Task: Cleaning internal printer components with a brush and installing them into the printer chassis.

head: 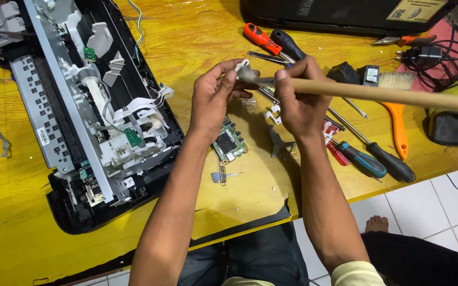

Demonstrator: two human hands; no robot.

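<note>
My left hand (214, 95) pinches a small white plastic part (241, 65) above the bench (197, 37), while my right hand (298, 92) grips a wooden-handled brush (377, 93), bristles touching it, handle running off rightward.

The left hand (214, 98) pinches a small white plastic part (241, 65) above the yellow table (197, 37). The right hand (298, 95) holds a wooden-handled brush (377, 92), its bristles touching the part. Under the hands lies a green circuit board (229, 143) (partly hidden by the left wrist). An opened printer (91, 116) lies at left, screwdrivers (369, 153) at right.
</note>
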